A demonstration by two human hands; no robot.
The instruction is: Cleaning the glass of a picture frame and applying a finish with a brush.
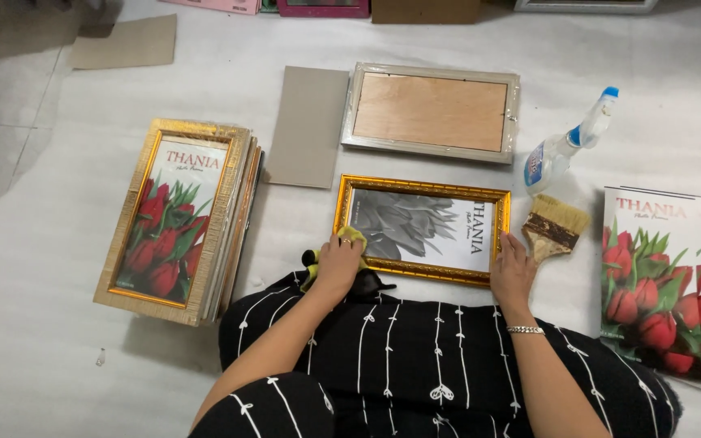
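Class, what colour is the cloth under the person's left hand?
Yellow: the cloth shows at the gold frame corner under the left hand, head view.

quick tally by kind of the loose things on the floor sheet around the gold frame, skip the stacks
Picture frames lying singly: 2, the gold frame under both hands, and a pale frame lying face down
Spray bottles: 1
Brushes: 1
Cloths: 1, yellow, under the left hand
Grey boards: 1
Total: 6

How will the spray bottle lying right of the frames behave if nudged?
The spray bottle lies on its side on the white sheet, so it would probably roll. It looks like thin clear plastic: likely light, and slippery if wet. Fill level cannot be told.
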